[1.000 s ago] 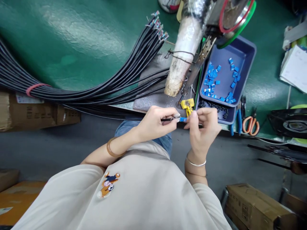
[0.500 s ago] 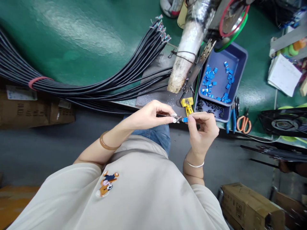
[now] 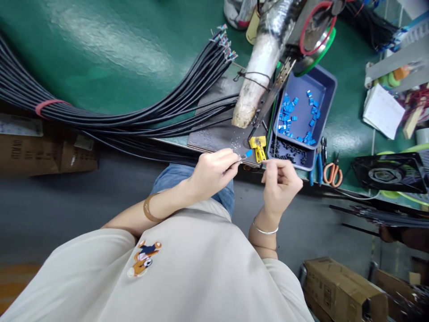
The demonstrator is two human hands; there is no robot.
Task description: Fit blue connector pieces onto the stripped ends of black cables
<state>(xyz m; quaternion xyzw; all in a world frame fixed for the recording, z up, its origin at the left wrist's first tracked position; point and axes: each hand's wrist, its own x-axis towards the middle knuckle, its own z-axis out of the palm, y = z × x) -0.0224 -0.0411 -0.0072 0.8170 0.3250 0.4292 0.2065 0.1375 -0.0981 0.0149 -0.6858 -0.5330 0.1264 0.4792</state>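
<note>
My left hand (image 3: 216,173) is closed in a pinch near the bench edge. Out of its fingertips sticks a small blue connector (image 3: 248,153) with a short bit of thin wire behind it; the rest is hidden by the fingers. Apart from the connector, my right hand (image 3: 282,182) has curled fingers, thumb and forefinger close together, and nothing shows in them. Its fingertips are beside a yellow hand tool (image 3: 258,148) at the edge of a dark metal plate (image 3: 209,137). White crumbs lie on that plate.
Black cables (image 3: 134,123) lie bundled at left. A blue-grey bin (image 3: 330,87) holds blue connectors, above a lower tray (image 3: 310,162) of small black parts. Orange-handled pliers (image 3: 333,173) and a fan (image 3: 390,173) lie right. A wrapped machine arm (image 3: 251,89) overhangs the plate.
My right fingers have let go of the blue connector. My left hand has turned and moved slightly, its tip now pointing up toward the plate. The whole view has shifted a little.
</note>
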